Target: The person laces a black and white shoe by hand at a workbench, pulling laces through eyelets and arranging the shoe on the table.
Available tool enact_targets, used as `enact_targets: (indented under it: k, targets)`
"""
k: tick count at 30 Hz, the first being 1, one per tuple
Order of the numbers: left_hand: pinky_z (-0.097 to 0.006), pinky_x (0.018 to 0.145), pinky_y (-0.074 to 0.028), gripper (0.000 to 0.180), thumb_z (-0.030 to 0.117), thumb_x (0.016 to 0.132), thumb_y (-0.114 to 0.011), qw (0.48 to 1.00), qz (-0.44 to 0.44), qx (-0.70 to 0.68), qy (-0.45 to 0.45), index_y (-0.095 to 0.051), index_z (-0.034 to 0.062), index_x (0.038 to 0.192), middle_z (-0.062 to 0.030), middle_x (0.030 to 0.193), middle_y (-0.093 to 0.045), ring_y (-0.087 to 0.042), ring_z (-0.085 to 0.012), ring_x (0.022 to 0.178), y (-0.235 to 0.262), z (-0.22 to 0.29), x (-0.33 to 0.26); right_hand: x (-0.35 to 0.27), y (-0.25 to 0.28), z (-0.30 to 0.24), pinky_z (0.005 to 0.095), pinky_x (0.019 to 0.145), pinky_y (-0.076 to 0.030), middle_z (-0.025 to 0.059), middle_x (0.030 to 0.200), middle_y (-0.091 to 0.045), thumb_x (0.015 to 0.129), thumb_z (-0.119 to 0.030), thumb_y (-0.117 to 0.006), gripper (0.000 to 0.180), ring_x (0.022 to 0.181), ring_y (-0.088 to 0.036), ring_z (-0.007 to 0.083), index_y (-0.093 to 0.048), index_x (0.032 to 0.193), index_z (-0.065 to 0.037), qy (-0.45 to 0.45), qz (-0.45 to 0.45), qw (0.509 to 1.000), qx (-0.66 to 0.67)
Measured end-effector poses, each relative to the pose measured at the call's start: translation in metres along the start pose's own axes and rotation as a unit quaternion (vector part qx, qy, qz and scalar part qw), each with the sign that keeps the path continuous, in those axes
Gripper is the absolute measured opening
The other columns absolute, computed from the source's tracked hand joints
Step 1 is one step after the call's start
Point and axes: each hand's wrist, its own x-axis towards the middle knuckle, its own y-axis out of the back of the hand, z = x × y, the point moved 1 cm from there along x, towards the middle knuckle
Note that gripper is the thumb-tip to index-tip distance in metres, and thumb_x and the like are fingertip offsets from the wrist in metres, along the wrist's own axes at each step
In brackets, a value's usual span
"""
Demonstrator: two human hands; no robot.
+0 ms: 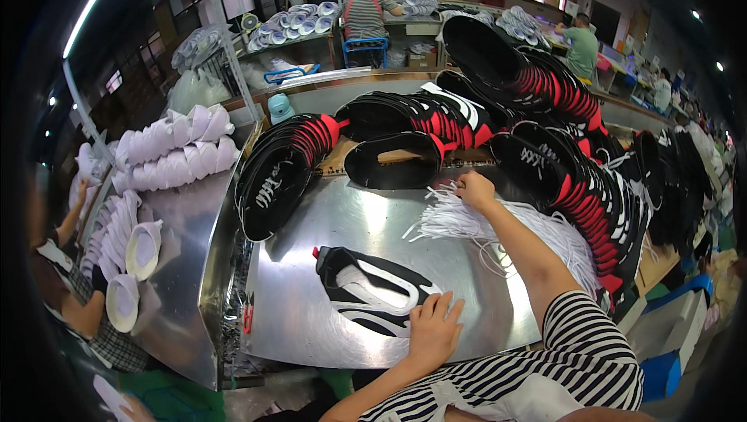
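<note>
A black shoe upper (350, 274) with white trim and a small red tab lies tilted on the metal worktop, its opening showing a white lining. My left hand (434, 330) is at its right end, fingers bent over the edge and gripping it; the thumb is hard to see. Farther off and to the right, my right hand (475, 189) reaches over a bundle of white shoelaces (455, 218). Its fingers are pinched together at the far end of the bundle, closed on the laces, though how many is hidden.
Nested black-and-red shoe uppers (274, 181) line the worktop's (299, 336) far side; more stacks (580, 204) rise at the right. On a left-hand metal table (183, 243) are white shoe-shaped pieces (183, 161), beside another person's arm (82, 313). Other people sit farther back.
</note>
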Motion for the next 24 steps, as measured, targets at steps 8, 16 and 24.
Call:
enact_targets:
  k: [8,16,24]
  targets:
    - [-0.045,0.091,-0.042,0.029,0.006,0.078,-0.07,0.997,0.081,0.005,-0.013,-0.062,0.0027,0.105,-0.0137,0.114,-0.061,-0.057,-0.0325,0.105,0.083,-0.046,0.008,-0.008,0.049,-0.03,0.0408,0.07,-0.052,0.0092,0.091,-0.069,0.08,-0.023,-0.071,0.02,0.083,-0.067,0.0291,-0.069,0.093,-0.009,0.072,0.076,0.989,0.109]
    - [-0.043,0.095,-0.037,0.02,0.017,0.083,-0.069,0.965,0.021,0.252,-0.066,-0.063,0.0026,0.096,-0.0147,0.102,-0.06,-0.054,-0.0324,0.103,0.096,-0.071,0.009,-0.143,0.139,-0.289,0.0281,0.058,-0.05,0.0061,0.076,-0.067,0.077,-0.01,-0.072,0.016,0.065,-0.064,0.0136,-0.065,0.087,-0.001,0.352,-0.157,0.567,0.728]
    - [-0.04,0.082,-0.048,0.021,0.018,0.08,-0.072,0.968,-0.135,0.206,0.05,-0.068,0.0011,0.092,-0.0156,0.096,-0.066,-0.062,-0.034,0.094,0.113,-0.088,0.012,-0.216,0.223,-0.105,0.0206,0.04,-0.029,0.0031,0.062,-0.054,0.089,-0.012,-0.066,0.014,0.045,-0.044,0.0036,-0.058,0.096,-0.002,0.141,-0.301,0.43,0.839]
